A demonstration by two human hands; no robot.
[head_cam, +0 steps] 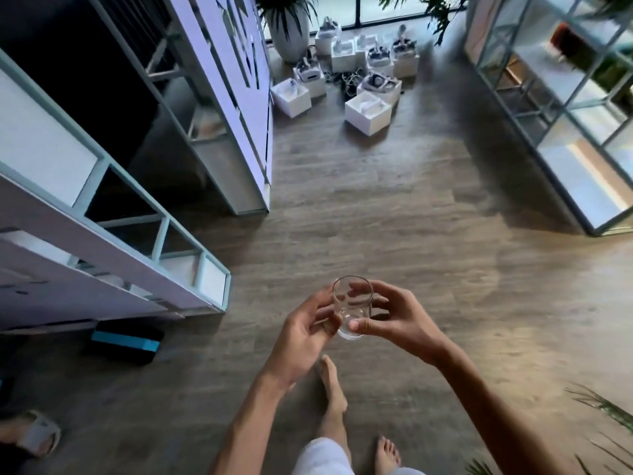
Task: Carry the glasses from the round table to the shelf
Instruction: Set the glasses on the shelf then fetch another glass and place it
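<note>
Gripping clear glass (352,305) w/ both: left hand (303,332) at its 8 o'clock, right hand (399,320) at 3, over wood floor (394,217); shelf (113,214) at 10.

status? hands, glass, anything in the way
Empty glass gripped by left hand and right hand. Held over floor. Ahead on floor: white boxes.

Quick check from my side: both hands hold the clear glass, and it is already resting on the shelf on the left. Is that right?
Not quite. The left hand and right hand do hold the clear glass, but it is not resting on the shelf on the left. The head view shows it held in the air over the wooden floor, apart from that shelf.
</note>
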